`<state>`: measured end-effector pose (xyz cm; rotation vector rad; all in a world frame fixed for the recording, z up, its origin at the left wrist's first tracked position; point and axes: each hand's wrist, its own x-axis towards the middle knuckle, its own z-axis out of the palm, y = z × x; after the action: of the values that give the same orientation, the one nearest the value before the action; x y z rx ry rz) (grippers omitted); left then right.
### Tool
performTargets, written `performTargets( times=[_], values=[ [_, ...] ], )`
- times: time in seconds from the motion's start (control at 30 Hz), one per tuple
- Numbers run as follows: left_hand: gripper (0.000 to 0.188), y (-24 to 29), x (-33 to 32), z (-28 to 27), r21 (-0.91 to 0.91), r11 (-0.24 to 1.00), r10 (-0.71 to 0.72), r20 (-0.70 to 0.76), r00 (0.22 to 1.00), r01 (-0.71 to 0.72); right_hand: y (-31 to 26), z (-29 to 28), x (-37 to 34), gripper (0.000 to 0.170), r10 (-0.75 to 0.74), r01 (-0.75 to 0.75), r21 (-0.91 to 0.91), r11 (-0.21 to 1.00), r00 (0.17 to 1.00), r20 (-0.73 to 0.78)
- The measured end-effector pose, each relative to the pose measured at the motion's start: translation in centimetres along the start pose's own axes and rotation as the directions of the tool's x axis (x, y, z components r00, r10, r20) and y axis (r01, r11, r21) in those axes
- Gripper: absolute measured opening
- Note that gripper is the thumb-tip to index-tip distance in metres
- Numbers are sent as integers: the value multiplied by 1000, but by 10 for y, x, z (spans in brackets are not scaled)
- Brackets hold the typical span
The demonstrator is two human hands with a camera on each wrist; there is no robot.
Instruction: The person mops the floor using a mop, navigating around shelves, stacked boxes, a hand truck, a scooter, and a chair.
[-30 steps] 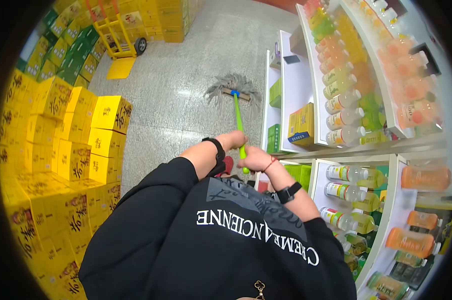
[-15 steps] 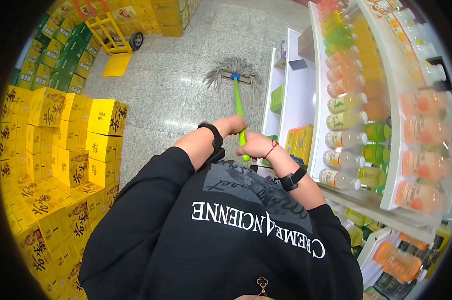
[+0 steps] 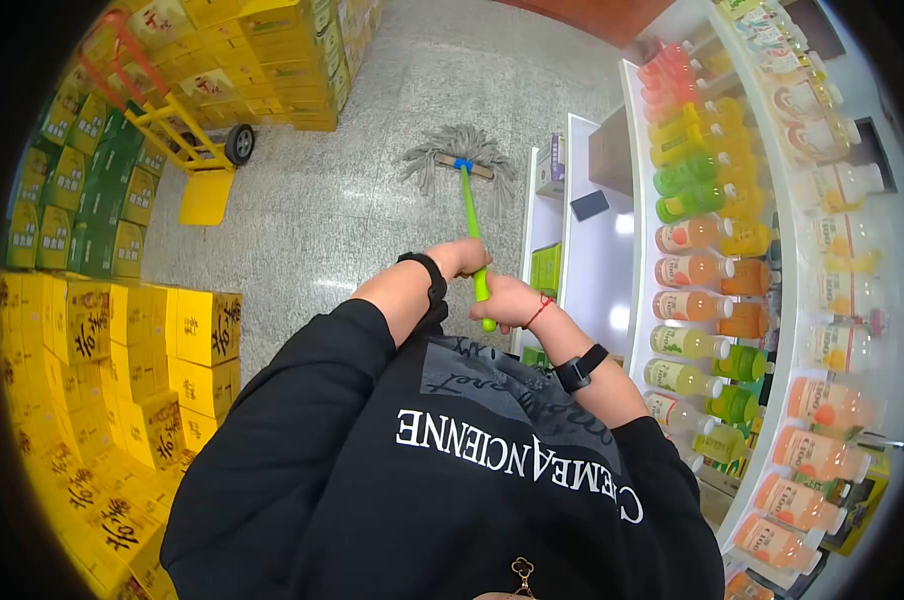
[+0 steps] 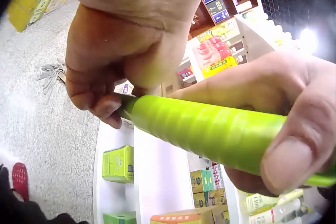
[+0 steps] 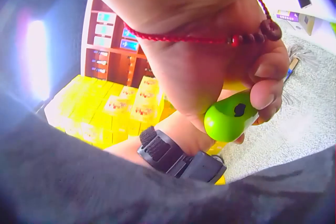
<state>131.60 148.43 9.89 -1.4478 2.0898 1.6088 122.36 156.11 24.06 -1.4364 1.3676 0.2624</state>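
Observation:
Both hands grip the bright green handle [image 3: 470, 205] of a mop. The left hand [image 3: 460, 256] holds it nearer the mop head, fingers curled round it, also in the left wrist view [image 4: 121, 56]. Close behind, the right hand [image 3: 509, 303], with a red bracelet, holds the end part; the left wrist view shows its thumb along the ribbed green grip [image 4: 210, 129]. In the right wrist view its fingers wrap near the rounded green end [image 5: 228, 121]. Grey mop strands [image 3: 424, 166] lie spread on the speckled floor [image 3: 302, 210], with a blue joint between them.
Yellow cartons [image 3: 204, 325] and green cartons [image 3: 92, 205] are stacked at the left. A yellow hand truck [image 3: 208, 197] stands at the upper left. White shelves [image 3: 604, 270] with bottles [image 3: 694, 270] line the right side, close beside the right arm.
The head view has moved forward along the aisle: hand truck and cartons sit lower and further left, and more red-brown surface shows at the top. Both hands keep their grip, the mop still ahead.

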Motion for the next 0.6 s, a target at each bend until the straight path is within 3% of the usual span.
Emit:
performTargets(
  times=[0.1,0.17,0.27,0.37,0.47,0.6],
  values=[
    [42,-1,26,-29,7,999,-42,96,995,41,-3,-27,27,51,-4,9,87,996,999,-50],
    [43,1,45,-44,-95,995,-32,-20,999,30,1,-45,46,48,-11,24,133,991,995,-96],
    [43,-7,82,-58,-135,991,-6,-82,997,-6,0,-70,69,46,-21,39,189,981,995,-101],
    [43,2,96,-90,-67,996,54,-91,994,-61,8,-89,99,44,-57,90,223,971,987,-153],
    [43,10,122,-118,-58,996,62,-69,996,-66,10,-121,122,55,-57,77,99,992,981,-187],
    [42,31,159,-164,-120,993,14,-27,1000,-17,5,-177,147,51,-66,88,114,990,980,-189]
  ],
)
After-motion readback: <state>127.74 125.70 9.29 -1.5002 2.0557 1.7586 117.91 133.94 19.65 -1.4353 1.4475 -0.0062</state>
